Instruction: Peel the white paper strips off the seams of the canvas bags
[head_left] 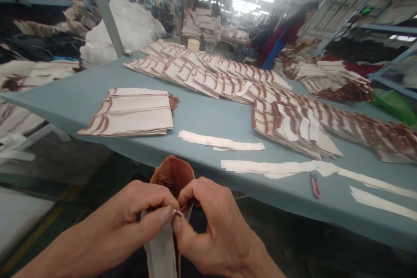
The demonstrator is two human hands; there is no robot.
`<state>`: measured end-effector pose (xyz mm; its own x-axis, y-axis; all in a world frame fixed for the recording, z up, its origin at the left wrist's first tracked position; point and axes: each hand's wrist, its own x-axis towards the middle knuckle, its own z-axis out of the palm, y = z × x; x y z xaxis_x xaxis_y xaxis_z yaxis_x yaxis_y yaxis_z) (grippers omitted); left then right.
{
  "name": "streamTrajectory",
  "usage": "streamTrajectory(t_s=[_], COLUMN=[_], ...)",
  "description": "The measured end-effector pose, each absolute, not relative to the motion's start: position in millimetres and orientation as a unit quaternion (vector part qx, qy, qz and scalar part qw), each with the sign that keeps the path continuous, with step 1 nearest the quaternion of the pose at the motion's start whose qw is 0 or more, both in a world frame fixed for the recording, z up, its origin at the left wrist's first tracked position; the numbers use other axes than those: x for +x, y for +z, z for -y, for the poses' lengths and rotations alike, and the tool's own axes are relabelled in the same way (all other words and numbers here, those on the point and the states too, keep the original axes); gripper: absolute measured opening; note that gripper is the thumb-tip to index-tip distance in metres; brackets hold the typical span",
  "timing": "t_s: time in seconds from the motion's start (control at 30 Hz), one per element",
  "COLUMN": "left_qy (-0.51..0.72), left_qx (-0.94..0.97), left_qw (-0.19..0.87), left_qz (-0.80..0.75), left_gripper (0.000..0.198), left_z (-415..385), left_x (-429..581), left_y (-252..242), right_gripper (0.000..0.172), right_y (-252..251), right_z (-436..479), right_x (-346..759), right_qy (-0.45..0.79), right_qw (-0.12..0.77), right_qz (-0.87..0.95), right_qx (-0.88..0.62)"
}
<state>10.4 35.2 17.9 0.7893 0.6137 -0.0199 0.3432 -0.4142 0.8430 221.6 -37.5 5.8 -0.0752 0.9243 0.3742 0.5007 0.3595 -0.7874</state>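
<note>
Both hands pinch the edge of one sewn fabric piece (pixel 162 249), cream outside with a rust-brown lining, held below the table's front edge. My left hand (pixel 130 221) closes thumb and forefinger on the rim from the left. Opposite it, my right hand (pixel 215 226) pinches the same rim, the thumbs almost touching at a small cream fold. Behind the fingers the brown lining (pixel 174 169) stands open like a tube. Nearest on the table lie a stack of cream pieces with brown edging (pixel 140 113) and a bundle of cream strips (pixel 221 142).
On the blue-green table (pixel 208 117), long overlapping rows of cream and brown pieces (pixel 202 71) run across the back. More cream strips (pixel 270 168) and pink thread snips (pixel 315 186) lie front right. A metal post (pixel 104 8) rises at the left corner. A person (pixel 280 41) stands beyond the table.
</note>
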Motion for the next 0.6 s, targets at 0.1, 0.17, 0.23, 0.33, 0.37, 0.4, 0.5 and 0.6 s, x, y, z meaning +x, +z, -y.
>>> streamTrajectory(t_s=[0.1, 0.17, 0.23, 0.33, 0.37, 0.4, 0.5, 0.6], left_qy=[0.165, 0.168, 0.168, 0.164, 0.157, 0.151, 0.141, 0.133], left_qx=[0.815, 0.804, 0.794, 0.771, 0.766, 0.763, 0.775, 0.797], left_qw=[0.479, 0.496, 0.515, 0.558, 0.567, 0.57, 0.552, 0.524], left_qz=[-0.281, -0.281, -0.277, -0.26, -0.259, -0.264, -0.273, -0.267], left_gripper=[0.043, 0.04, 0.032, 0.03, 0.031, 0.032, 0.029, 0.025], left_z=[-35, -36, -37, -39, -39, -39, -37, -34], left_x=[8, 5, 0, -11, -15, -18, -22, -21], left_y=[16, 12, 4, -8, -11, -12, -8, 2], right_gripper=[0.004, 0.006, 0.009, 0.014, 0.015, 0.016, 0.017, 0.014], right_y=[4, 4, 5, 8, 9, 10, 9, 4], right_z=[40, 41, 41, 40, 39, 39, 40, 41], right_x=[215, 213, 215, 225, 229, 232, 238, 236], right_qy=[0.241, 0.248, 0.272, 0.348, 0.369, 0.382, 0.365, 0.31], right_qw=[0.45, 0.445, 0.433, 0.395, 0.382, 0.372, 0.366, 0.386], right_qz=[0.678, 0.672, 0.676, 0.697, 0.703, 0.707, 0.725, 0.757], right_qx=[-0.529, -0.538, -0.532, -0.488, -0.474, -0.465, -0.455, -0.427])
